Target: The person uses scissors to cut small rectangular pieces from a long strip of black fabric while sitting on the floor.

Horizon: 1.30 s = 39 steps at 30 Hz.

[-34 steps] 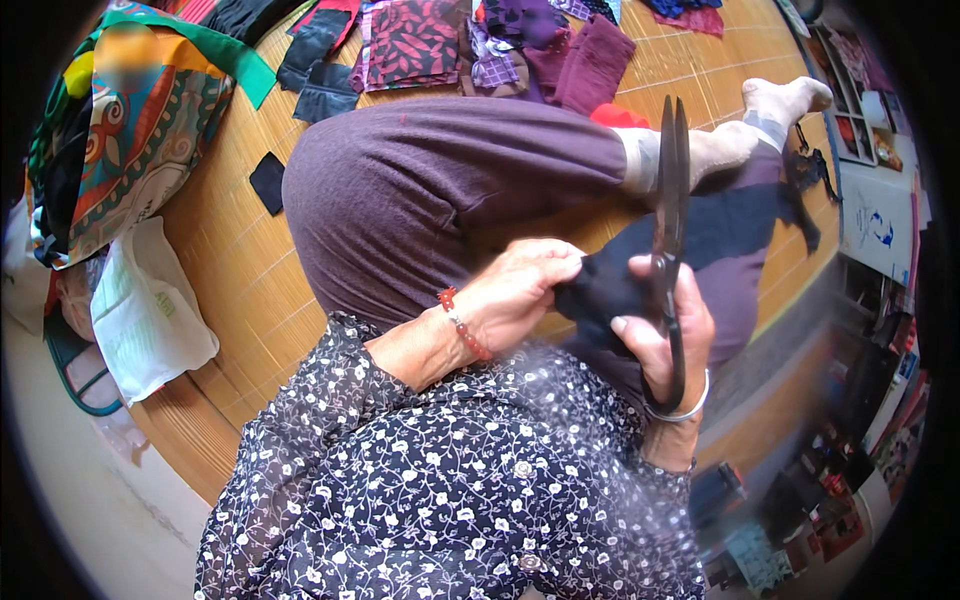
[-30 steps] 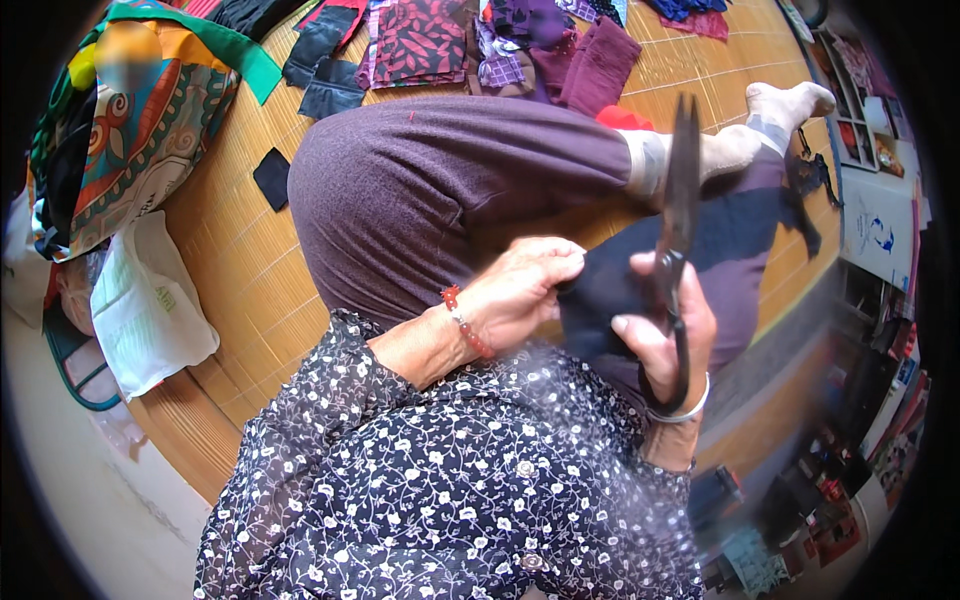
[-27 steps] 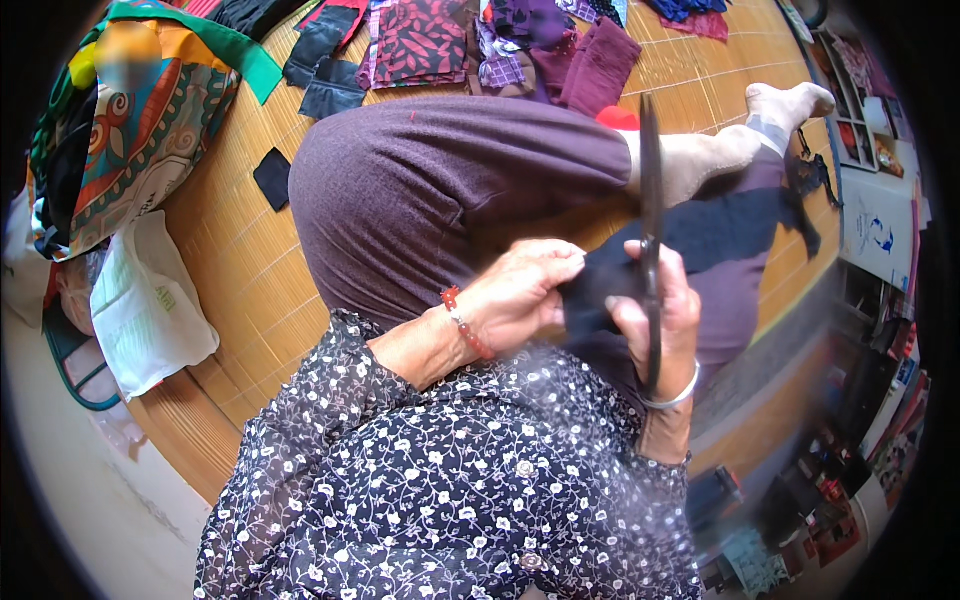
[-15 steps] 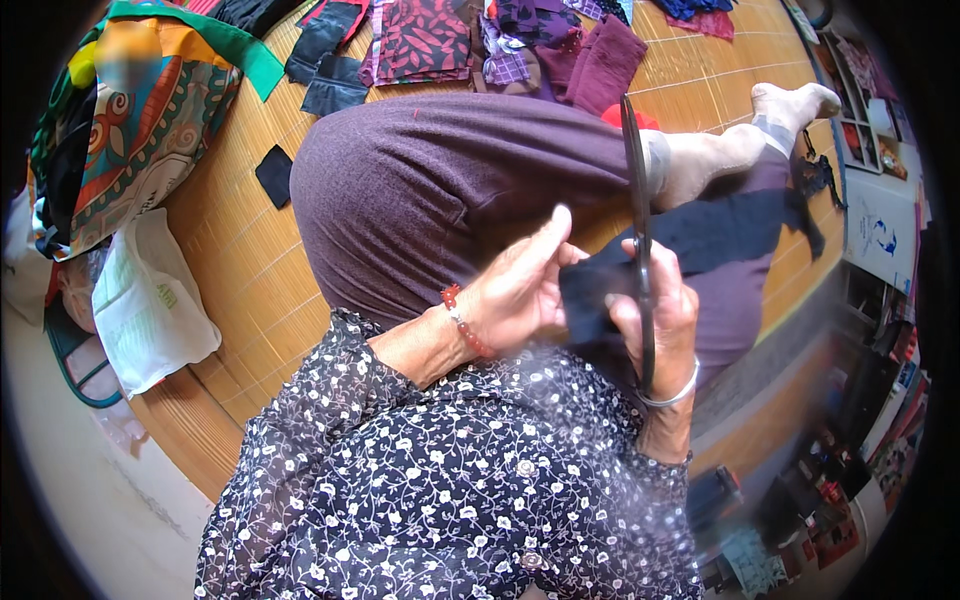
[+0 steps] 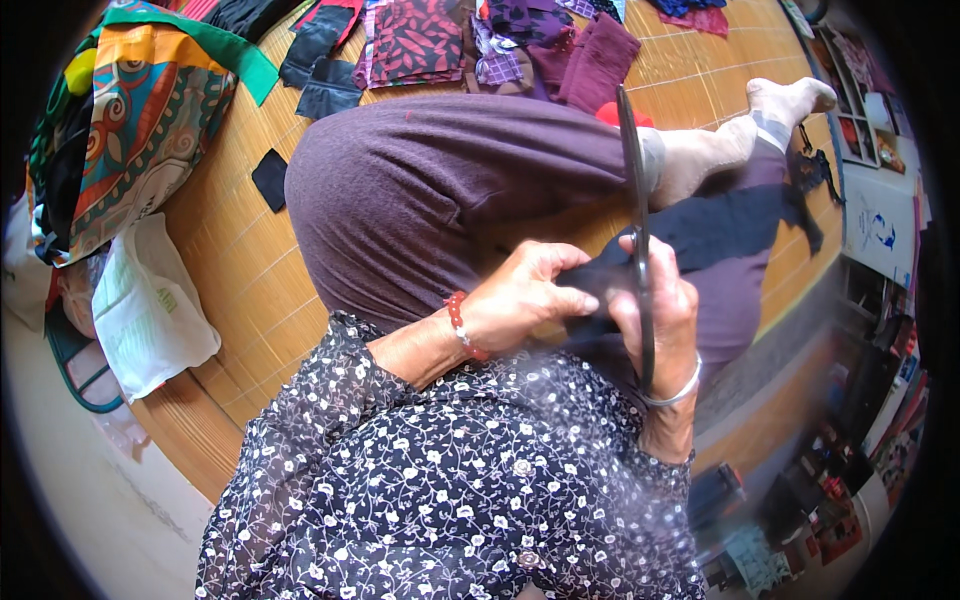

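Observation:
A long strip of black cloth lies across my lap, its far end near my feet and its near end between my two hands. My left hand, with a red bead bracelet at the wrist, is closed on the left edge of that cloth, thumb on top. My right hand, with a silver bangle, grips a pair of dark scissors seen edge-on, the blades pointing away from me. The right thumb also rests at the cloth. Whether the blades are apart cannot be made out.
Folded fabric pieces lie along the far side of the bamboo mat. A small black cloth square sits left of my knee. A patterned bag and a white plastic bag stand at the left. Household items crowd the right edge.
My left hand's thumb and fingers, raised and apart before, have come down and closed on the cloth's edge. My right hand and the scissors have barely moved.

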Each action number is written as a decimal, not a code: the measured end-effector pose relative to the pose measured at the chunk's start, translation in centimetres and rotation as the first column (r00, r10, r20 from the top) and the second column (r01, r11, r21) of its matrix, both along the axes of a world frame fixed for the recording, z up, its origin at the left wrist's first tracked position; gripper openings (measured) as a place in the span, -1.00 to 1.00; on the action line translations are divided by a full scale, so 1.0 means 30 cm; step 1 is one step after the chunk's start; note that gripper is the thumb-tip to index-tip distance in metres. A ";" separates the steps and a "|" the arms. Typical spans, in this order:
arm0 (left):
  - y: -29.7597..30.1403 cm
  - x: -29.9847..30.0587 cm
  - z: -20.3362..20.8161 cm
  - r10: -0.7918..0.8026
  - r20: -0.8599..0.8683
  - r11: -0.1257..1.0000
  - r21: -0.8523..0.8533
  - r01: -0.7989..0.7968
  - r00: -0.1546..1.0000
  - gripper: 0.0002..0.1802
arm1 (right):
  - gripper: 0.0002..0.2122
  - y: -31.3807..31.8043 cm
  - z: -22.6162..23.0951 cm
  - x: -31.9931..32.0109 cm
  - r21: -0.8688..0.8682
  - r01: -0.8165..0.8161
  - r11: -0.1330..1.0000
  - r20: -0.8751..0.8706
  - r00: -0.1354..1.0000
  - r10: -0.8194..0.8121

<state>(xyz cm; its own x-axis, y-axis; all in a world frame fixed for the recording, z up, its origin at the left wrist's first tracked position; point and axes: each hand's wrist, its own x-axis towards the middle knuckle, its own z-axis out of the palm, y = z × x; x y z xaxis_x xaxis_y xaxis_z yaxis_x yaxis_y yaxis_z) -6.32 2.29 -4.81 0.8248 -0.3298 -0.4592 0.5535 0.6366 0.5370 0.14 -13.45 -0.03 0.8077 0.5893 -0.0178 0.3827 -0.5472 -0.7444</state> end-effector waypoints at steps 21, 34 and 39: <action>-0.025 0.025 -0.013 0.066 -0.040 0.982 0.180 -0.058 0.997 -0.87 | -0.56 -0.016 -0.026 -0.014 0.108 0.305 0.946 -0.143 0.947 -0.289; -0.001 0.042 0.043 0.128 -0.192 0.992 0.033 -0.124 0.973 -0.78 | -0.21 -0.366 0.177 -0.205 -0.178 0.000 0.984 -0.612 0.783 -0.111; 0.034 0.023 0.098 0.084 -0.194 0.995 -0.029 -0.091 0.977 -0.77 | -0.28 -0.390 0.182 -0.233 -0.172 -0.147 0.974 -0.600 0.800 0.015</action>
